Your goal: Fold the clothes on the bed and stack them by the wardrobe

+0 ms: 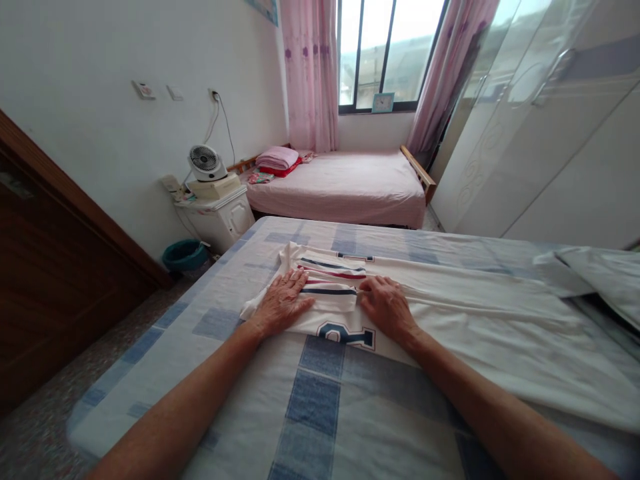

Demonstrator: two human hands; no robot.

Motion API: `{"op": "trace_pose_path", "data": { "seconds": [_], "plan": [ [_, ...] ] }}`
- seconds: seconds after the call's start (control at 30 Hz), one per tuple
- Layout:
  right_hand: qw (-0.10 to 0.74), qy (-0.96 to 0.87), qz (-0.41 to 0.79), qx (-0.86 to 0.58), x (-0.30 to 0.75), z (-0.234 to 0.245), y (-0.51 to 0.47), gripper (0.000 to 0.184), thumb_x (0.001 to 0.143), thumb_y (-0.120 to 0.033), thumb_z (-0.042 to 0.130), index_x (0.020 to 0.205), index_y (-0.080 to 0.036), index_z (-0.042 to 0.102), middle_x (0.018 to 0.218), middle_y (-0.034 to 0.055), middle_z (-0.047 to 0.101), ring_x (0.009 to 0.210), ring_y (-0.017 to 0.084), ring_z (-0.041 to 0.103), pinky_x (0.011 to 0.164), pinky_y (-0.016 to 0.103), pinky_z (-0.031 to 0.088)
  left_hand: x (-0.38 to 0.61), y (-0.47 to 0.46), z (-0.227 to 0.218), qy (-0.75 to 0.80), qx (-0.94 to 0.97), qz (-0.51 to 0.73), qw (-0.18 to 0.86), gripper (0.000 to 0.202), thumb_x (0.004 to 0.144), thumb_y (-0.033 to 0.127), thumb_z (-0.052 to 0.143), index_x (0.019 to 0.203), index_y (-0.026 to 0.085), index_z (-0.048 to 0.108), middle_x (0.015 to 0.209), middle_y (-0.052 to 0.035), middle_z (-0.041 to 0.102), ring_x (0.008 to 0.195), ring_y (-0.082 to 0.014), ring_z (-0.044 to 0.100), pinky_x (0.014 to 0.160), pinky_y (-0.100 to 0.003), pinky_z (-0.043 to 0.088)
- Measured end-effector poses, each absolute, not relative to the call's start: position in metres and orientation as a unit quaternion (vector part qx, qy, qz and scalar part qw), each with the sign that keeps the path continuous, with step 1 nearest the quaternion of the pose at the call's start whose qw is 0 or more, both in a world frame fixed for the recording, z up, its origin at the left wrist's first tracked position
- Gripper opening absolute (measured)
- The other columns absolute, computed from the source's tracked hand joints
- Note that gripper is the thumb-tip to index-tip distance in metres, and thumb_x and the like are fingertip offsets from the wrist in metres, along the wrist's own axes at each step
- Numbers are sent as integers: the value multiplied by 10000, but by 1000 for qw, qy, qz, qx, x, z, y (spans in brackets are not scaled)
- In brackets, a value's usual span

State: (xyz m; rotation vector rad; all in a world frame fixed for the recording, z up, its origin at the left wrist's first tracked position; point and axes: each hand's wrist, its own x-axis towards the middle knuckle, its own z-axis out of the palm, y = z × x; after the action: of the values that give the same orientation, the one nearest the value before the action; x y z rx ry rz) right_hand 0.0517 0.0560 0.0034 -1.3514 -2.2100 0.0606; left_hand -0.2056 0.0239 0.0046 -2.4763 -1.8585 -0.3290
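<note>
Bed (160, 373), checked cover: white shirt (450, 300) laid out along the far edge, its striped end near the far left corner, its plain length running toward the right edge. Navy lettering (347, 335) shows on the near side, below the striped bands (329, 291).

Left hand (284, 303): palm down on the striped end, fingers extended and slightly apart, gripping nothing visible. Presumably the broad contact holds the cloth flat against slipping.

Right hand (387, 307): fingers bent, tips at the inner ends of the bands; cannot tell whether they pinch fabric or only press it. Position suggests control of that end while the left hand anchors the other.

Toward the right edge: a loose heap of white cloth (600, 273), well apart from both hands.
</note>
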Motion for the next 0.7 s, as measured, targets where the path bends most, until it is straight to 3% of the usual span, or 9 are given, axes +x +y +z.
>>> {"op": "trace_pose_path", "data": {
  "seconds": [0.17, 0.33, 0.5, 0.57, 0.7],
  "plan": [
    [295, -829, 18, -474, 47, 9, 55, 193, 834, -261, 531, 1010, -231, 605, 976, 59, 637, 938, 223, 523, 817, 342, 347, -184, 22, 19, -534, -826, -166, 74, 484, 919, 375, 395, 1355, 173, 457, 1463, -109, 373, 1398, -262, 220, 1131, -475, 210],
    [283, -828, 38, -483, 45, 7, 63, 125, 838, -182, 489, 834, -231, 604, 892, 39, 651, 883, 202, 535, 784, 316, 359, -169, 28, 7, -544, -827, -138, 14, 570, 913, 445, 391, 1400, 150, 384, 1481, -137, 328, 1387, -270, 247, 1120, -464, 236],
    [295, -788, 43, -539, 46, 7, 64, 132, 815, -162, 486, 813, -221, 605, 848, 40, 653, 844, 206, 545, 761, 319, 371, -172, 30, -4, -562, -819, -118, 10, 655, 907, 515, 350, 1421, 109, 338, 1487, -146, 306, 1395, -264, 225, 1139, -445, 179],
    [304, -793, 17, -527, 46, 12, 59, 163, 830, -165, 472, 872, -207, 624, 918, 65, 657, 904, 223, 546, 797, 338, 378, -170, 29, -1, -570, -815, -109, 8, 671, 904, 523, 348, 1418, 92, 338, 1488, -158, 299, 1396, -266, 222, 1138, -445, 176],
    [292, -886, -6, -360, 48, 18, 48, 352, 886, -235, 452, 1224, -203, 545, 1286, 88, 554, 1210, 232, 438, 982, 381, 329, -167, 28, 4, -575, -813, -91, 3, 675, 903, 540, 331, 1408, 93, 361, 1496, -162, 277, 1397, -278, 214, 1135, -455, 169]
  ]
}}
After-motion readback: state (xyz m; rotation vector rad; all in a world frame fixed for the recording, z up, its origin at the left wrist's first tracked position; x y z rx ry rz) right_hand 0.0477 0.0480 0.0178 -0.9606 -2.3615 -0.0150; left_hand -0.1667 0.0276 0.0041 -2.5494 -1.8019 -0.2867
